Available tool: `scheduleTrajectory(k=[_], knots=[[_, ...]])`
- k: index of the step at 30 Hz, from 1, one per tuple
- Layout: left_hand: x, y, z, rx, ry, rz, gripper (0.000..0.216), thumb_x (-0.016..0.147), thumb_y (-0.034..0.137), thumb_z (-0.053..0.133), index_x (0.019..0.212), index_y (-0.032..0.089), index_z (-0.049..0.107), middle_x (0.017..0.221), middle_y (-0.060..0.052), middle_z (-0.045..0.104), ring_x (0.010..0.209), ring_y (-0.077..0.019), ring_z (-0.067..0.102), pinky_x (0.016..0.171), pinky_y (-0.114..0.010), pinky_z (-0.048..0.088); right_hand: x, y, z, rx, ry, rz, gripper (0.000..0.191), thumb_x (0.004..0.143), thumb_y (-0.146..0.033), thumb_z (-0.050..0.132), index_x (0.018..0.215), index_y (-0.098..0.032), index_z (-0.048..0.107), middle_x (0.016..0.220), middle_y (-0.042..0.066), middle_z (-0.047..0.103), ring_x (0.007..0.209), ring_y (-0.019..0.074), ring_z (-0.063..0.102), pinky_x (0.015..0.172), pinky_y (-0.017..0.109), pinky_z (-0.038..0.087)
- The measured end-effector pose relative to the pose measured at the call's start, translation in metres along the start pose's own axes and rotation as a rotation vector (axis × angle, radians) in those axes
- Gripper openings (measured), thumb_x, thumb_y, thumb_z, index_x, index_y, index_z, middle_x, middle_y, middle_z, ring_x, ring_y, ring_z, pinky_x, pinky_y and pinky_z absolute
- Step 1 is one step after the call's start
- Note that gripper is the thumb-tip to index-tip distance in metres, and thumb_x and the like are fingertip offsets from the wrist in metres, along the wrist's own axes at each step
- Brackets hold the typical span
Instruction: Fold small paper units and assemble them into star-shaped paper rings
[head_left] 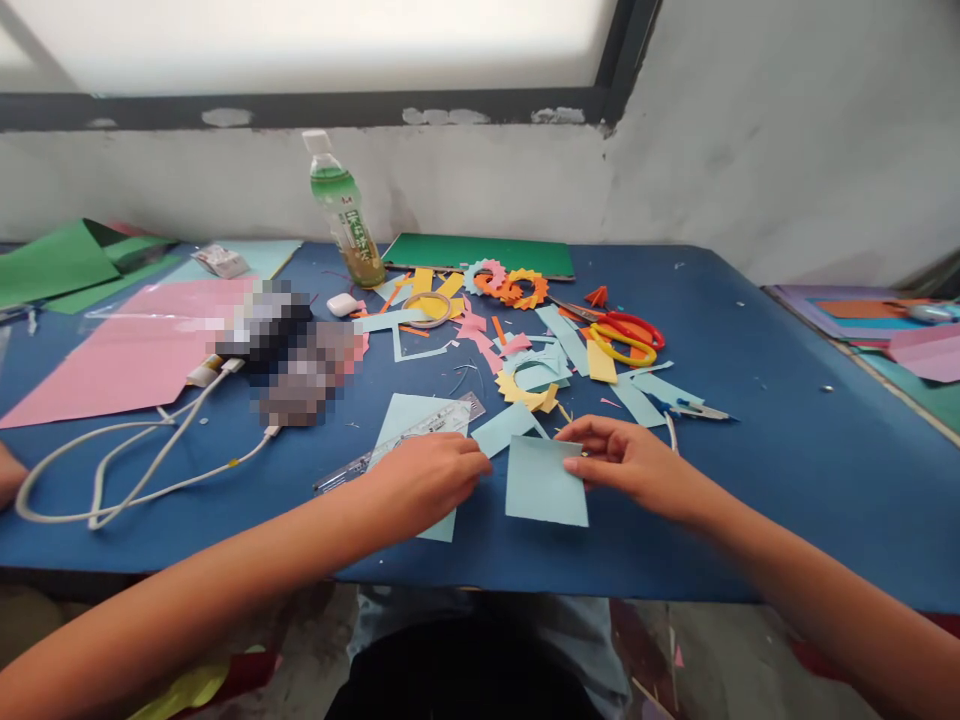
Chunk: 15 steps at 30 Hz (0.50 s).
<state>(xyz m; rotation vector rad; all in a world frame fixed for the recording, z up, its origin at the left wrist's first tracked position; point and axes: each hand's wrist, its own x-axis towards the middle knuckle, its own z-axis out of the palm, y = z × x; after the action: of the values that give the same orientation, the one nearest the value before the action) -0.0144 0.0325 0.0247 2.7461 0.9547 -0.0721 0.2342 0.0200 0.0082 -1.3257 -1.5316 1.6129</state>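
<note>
My right hand [637, 465] pinches the right edge of a light blue paper square [546, 482] between thumb and fingers, above the front of the table. To its left, my left hand [442, 475] is closed with the fingertips curled under, so anything in them is hidden. Beneath that hand lie a clear ruler [442, 413] and a larger light blue sheet [409, 412]. A light blue paper strip [504, 430] lies just beyond, between the two hands. Farther back are a yellow paper ring with a toothed edge [525, 393] and several paper scraps.
Scissors with red and yellow handles [626, 335] and a blue-handled craft tool [694, 408] lie on the right. A drink bottle [346, 215] stands behind. White cables [150, 450], blurred-out devices [304, 375] and pink paper [135, 345] occupy the left. Another person's hand [9, 475] shows at the left edge.
</note>
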Motion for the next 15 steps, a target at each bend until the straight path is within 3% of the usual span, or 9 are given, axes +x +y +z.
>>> scheduleTrajectory(k=[4,6,8,12,15], knots=[[0.0,-0.007,-0.006,0.123,0.246,-0.2,0.017,0.09,0.018,0.046,0.094,0.016,0.062,0.092,-0.007,0.066,0.084,-0.0216,0.063,0.07,-0.031,0.048,0.01,0.009,0.013,-0.275,0.027,-0.162,0.015,0.08,-0.025,0.057,0.093,-0.019,0.062,0.082,0.002,0.067,0.072,0.0141,0.063,0.066,0.027,0.051],[0.005,-0.005,-0.003,0.117,0.341,-0.19,0.021,0.089,0.031,0.05,0.1,0.016,0.061,0.1,-0.008,0.066,0.09,-0.0227,0.062,0.075,-0.033,0.049,0.014,0.013,0.018,-0.475,0.084,-0.316,0.013,0.082,-0.02,0.054,0.09,-0.02,0.064,0.079,0.001,0.068,0.072,0.0146,0.064,0.067,0.027,0.05],[0.011,-0.001,0.003,0.076,0.312,-0.098,0.029,0.086,0.036,0.055,0.105,0.016,0.059,0.106,-0.008,0.065,0.095,-0.0233,0.061,0.079,-0.034,0.05,0.017,0.018,0.021,-0.645,0.134,-0.488,0.013,0.082,-0.015,0.053,0.088,-0.019,0.064,0.08,0.002,0.069,0.075,0.0163,0.064,0.07,0.029,0.05],[0.016,0.004,0.016,0.043,0.149,0.065,0.016,0.087,0.019,0.051,0.1,0.017,0.061,0.094,-0.005,0.068,0.083,-0.0208,0.064,0.07,-0.032,0.05,0.016,0.029,0.018,-0.865,0.164,-0.78,0.014,0.085,-0.013,0.051,0.086,-0.017,0.064,0.086,0.005,0.071,0.08,0.0179,0.065,0.072,0.031,0.052],[0.011,0.006,0.018,0.001,0.132,0.148,0.02,0.088,0.014,0.045,0.101,0.017,0.06,0.094,-0.005,0.067,0.08,-0.0192,0.063,0.069,-0.031,0.049,0.011,0.031,0.012,-0.999,0.153,-0.962,0.017,0.089,-0.013,0.048,0.088,-0.015,0.064,0.091,0.005,0.072,0.081,0.0171,0.066,0.073,0.03,0.053]])
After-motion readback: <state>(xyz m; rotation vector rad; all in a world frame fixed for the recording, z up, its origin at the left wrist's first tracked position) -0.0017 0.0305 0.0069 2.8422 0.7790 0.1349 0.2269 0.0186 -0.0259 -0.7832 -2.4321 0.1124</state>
